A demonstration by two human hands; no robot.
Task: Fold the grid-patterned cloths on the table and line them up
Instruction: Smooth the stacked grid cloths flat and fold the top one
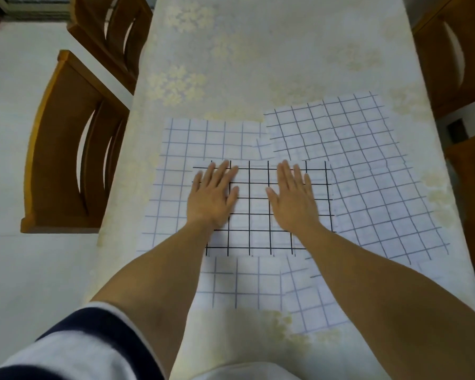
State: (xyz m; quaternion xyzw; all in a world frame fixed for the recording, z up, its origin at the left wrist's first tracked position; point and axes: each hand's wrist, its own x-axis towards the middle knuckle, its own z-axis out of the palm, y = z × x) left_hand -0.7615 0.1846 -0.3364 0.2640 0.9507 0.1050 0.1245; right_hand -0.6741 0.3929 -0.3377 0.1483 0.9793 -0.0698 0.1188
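Observation:
A folded white cloth with a bold black grid (pixel 258 215) lies in the middle of the table, on top of the others. My left hand (pixel 213 196) rests flat on its left part, fingers spread. My right hand (pixel 294 198) lies flat on its right part, also spread. Under it on the left a white cloth with a faint blue grid (pixel 192 144) is spread out. A larger cloth with a grey-blue grid (pixel 368 171) lies spread to the right, a little rumpled. Neither hand holds anything.
The table carries a cream tablecloth with pale flower prints (pixel 272 50). Two wooden chairs (pixel 74 149) stand along its left side and more wooden chairs (pixel 458 56) along its right. The floor is light-coloured.

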